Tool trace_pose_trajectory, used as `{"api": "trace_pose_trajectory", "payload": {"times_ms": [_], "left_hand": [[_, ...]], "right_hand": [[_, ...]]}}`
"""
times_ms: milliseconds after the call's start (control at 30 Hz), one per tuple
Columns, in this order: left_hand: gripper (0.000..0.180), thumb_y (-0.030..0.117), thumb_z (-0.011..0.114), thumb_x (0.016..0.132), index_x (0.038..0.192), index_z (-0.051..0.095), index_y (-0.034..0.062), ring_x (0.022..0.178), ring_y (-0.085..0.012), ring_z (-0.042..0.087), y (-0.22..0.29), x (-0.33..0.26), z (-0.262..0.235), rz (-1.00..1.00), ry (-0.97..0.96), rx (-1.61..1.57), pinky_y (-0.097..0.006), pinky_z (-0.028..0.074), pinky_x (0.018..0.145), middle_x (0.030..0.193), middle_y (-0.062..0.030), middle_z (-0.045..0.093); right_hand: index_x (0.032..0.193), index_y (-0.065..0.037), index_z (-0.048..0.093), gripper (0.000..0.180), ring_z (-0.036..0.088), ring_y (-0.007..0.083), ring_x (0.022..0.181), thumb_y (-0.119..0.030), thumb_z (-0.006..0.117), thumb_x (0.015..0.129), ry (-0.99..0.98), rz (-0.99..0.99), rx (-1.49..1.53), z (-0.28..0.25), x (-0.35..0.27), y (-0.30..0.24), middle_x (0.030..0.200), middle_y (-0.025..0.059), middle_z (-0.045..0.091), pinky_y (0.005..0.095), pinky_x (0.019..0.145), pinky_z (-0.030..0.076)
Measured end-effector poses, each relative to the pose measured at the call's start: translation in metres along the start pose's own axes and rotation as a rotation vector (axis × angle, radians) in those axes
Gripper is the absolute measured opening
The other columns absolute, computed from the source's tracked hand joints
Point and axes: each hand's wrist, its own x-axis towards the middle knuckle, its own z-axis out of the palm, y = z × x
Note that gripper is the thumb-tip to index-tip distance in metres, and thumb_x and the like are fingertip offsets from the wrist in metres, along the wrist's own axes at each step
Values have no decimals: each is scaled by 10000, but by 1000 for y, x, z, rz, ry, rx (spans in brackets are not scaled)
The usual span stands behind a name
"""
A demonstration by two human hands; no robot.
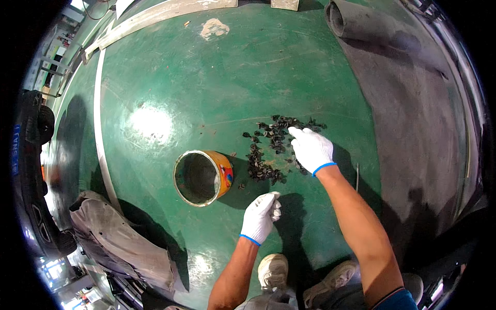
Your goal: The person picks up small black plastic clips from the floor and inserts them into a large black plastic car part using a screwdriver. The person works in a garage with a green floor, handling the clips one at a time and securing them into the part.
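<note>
Plenty of small black pieces (261, 171) lie scattered in a loose heap on the green floor (258, 77), just right of an orange bucket (226, 174) standing with its mouth open! Our right hand (312, 150), white-gloved, is over the heap's right side, fingers drawn together; whether it grips a piece, we can't tell. And our left hand (261, 217), gloved too, hangs nearer our shoes (273, 271), fingers curled in, any contents hidden from us.
</note>
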Motion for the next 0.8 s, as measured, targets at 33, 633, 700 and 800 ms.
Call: {"api": "trace_pose_trajectory", "payload": {"times_ms": [33,633,700,800], "left_hand": [[213,193,696,1003,1123,692,18,644,-129,604,-5,2,0,0,-5,-9,-270,463,580,839,-50,689],[230,188,606,1056,1186,640,3,701,-172,658,-6,-17,1,-80,-74,11,-304,514,634,913,-98,713],[213,186,600,1057,1169,643,10,696,-175,656,-10,-21,-1,-88,-63,39,-310,514,628,896,-96,713],[207,198,608,1054,1148,643,17,695,-180,656,-16,-23,-6,-83,-61,66,-311,516,630,876,-93,710]], "right_hand": [[1416,-191,569,425,698,354,1056,-256,511,999,14,-4,-13,1,-3,1,1168,160,688,499,875,554],[1289,-184,650,343,706,352,953,-318,572,983,38,-125,58,16,-73,22,1051,129,702,495,806,565],[1262,-179,669,325,703,354,953,-316,574,983,115,-89,102,14,-73,37,1051,128,706,485,816,565],[1241,-168,685,307,698,355,940,-290,594,975,207,-28,160,10,-67,48,1044,125,704,480,815,561]]}}
